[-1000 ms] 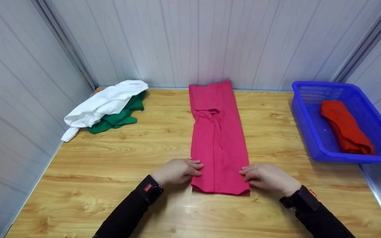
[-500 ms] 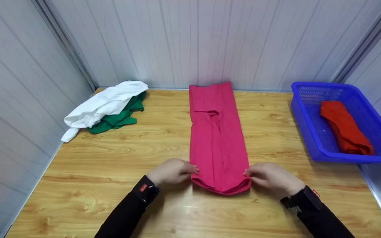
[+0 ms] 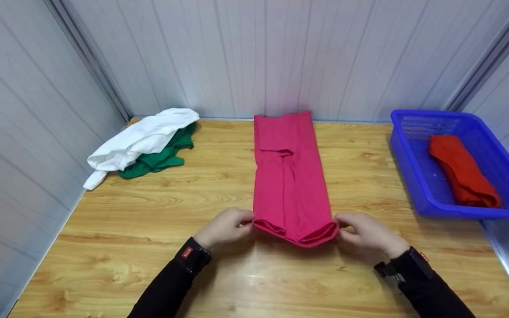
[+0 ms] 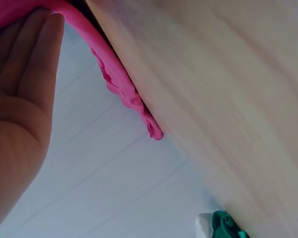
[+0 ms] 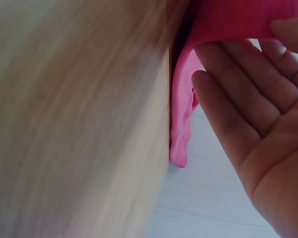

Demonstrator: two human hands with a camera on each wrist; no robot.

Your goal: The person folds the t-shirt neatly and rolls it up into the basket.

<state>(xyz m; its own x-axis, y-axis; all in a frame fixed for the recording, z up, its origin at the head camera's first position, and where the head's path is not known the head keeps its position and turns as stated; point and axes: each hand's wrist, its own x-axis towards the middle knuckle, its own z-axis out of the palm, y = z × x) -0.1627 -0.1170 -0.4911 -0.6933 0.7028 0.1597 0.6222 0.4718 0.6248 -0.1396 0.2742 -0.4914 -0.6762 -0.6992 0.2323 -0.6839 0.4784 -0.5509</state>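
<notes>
A pink shirt [image 3: 272, 185], folded lengthwise into a long strip, lies on the table with its far end near the back wall. Its near hem is lifted and bent upward, the layers gaping at both corners. My left hand [image 3: 226, 227] pinches the left corner of that hem. At the right corner, my right hand [image 3: 367, 232] pinches the cloth between thumb and fingers. From the right wrist, the thumb [image 5: 293, 34] shows over the pink cloth [image 5: 233, 22] with fingers below it. In the left wrist view, long fingers reach the cloth's edge [image 4: 97, 39]; the thumb is hidden.
On the right stands a blue plastic basket [image 3: 418, 185] with a folded orange garment [image 3: 462, 170] inside. A crumpled white garment [image 3: 144, 137] lies over a green one [image 3: 155, 161] at the back left. Panel walls [image 3: 237, 57] enclose the wooden table [image 3: 117, 229] at back and sides.
Both hands went from resting flat-fingered on the shirt's near end to pinching its corners. The hem has risen off the table and moved slightly away from me.
</notes>
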